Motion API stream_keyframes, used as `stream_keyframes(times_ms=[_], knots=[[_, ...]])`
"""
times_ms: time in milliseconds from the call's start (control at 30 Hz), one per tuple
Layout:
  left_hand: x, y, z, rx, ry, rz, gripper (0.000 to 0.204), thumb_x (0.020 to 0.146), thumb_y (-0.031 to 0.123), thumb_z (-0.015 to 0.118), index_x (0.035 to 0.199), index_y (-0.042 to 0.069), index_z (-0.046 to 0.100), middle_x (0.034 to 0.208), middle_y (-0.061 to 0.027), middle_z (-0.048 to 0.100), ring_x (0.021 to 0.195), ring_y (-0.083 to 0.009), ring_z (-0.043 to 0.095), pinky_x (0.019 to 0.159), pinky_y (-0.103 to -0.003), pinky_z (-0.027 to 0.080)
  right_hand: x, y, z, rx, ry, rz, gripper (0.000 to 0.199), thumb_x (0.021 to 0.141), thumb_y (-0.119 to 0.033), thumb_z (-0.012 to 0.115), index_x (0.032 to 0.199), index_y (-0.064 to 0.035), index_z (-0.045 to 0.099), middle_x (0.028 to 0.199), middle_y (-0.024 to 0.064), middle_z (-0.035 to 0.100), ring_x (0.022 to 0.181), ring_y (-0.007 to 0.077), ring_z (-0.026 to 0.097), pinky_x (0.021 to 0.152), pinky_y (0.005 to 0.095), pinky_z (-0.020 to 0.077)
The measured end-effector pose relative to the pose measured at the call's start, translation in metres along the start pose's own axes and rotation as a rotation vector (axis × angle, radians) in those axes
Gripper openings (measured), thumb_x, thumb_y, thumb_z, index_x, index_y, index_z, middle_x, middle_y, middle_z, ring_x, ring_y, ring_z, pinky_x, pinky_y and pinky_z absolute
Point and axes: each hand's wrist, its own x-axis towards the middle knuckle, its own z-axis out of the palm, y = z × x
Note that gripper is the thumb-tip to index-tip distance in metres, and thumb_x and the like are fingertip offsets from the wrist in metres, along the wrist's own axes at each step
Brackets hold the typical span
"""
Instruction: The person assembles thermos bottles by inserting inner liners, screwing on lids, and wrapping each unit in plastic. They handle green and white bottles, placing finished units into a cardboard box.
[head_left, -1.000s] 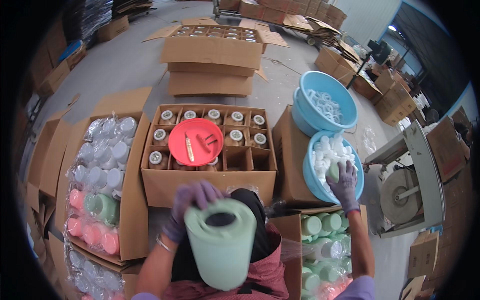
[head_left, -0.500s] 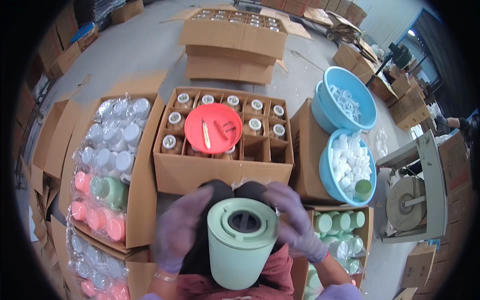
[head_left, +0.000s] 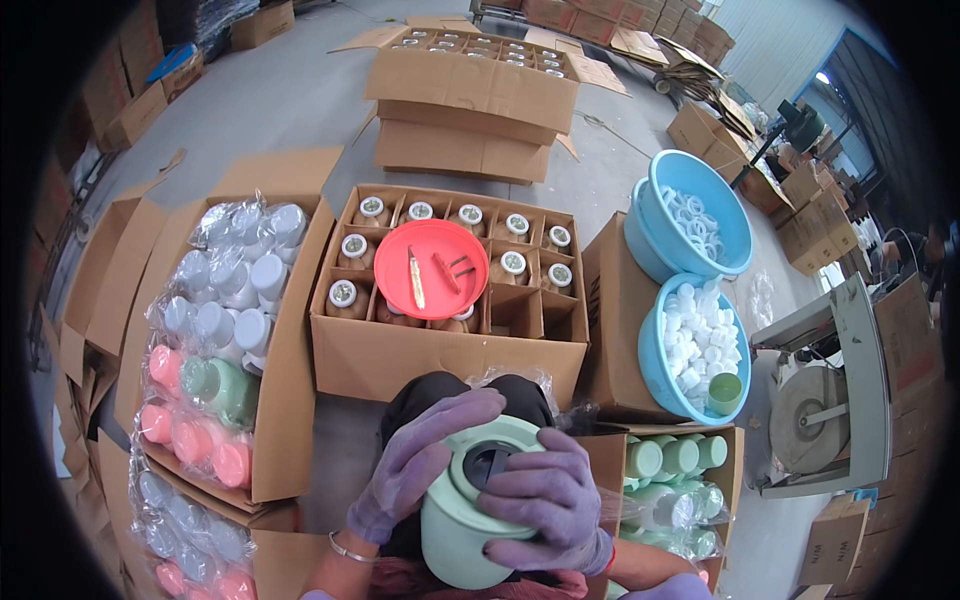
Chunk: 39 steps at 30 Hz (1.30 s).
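A mint-green plastic flask body (head_left: 465, 545) stands slightly tilted in my lap, with a dark recessed centre in its round top. My left hand (head_left: 425, 455) presses on its left side and upper rim, fingers stretched along the edge. Over the right side of the top curls my right hand (head_left: 550, 500), its fingers reaching the dark centre. Both hands wear purple gloves. Just ahead, a red plate (head_left: 460, 295) holds a thin pale-handled tool (head_left: 416, 280) and a small red tool with dark prongs (head_left: 450, 272).
Under the plate, a divided carton (head_left: 450, 350) holds several white-topped bottles. At left a carton (head_left: 285, 400) holds wrapped grey, pink and green cups. Two blue basins (head_left: 645, 350) (head_left: 640, 235) at right hold white caps and rings. A carton of green parts (head_left: 735, 480) lies near right.
My hands, apart on either side of the flask body before, have closed in onto its top and sides. The flask body has shifted slightly and tilted. The view has also moved a little.
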Motion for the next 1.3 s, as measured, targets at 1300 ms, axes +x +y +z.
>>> stream_keyframes(times_ms=[1300], knots=[[0.112,-0.069,-0.026,0.051,0.715,-0.233,0.019,0.097,0.017,0.065,0.104,0.000,0.070,0.091,0.0025,0.066,0.084,-0.0042,0.056,0.077,-0.024,0.048,0.084,0.164,0.024,-0.220,-0.086,0.095,0.044,0.088,-0.023,0.063,0.127,-0.0020,0.059,0.129,0.0208,0.056,0.117,0.0357,0.055,0.098,0.0403,0.0453]])
